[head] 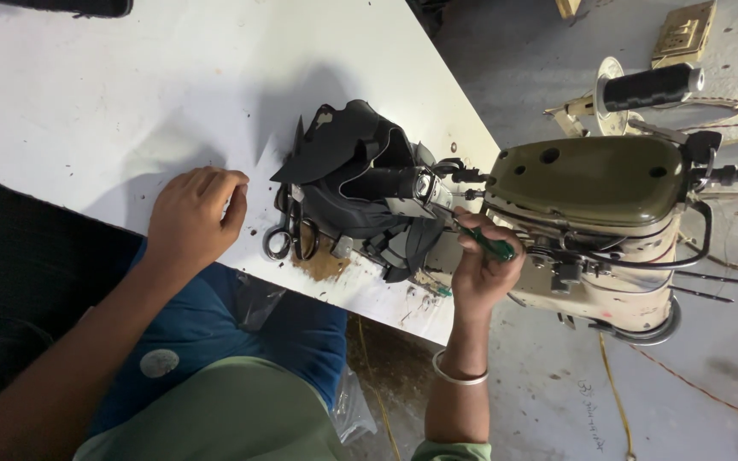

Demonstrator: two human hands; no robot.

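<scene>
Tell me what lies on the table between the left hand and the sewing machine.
In the head view, scissors and a heap of black leather pieces lie between the left hand and the sewing machine.

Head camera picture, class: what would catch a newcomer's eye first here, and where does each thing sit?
The olive-green sewing machine at the right edge of the white table stands out most, with the right hand holding a green-handled tool against it. Left of the machine lies a heap of black material, with scissors beside it. The left hand rests curled on the table's near edge.
</scene>
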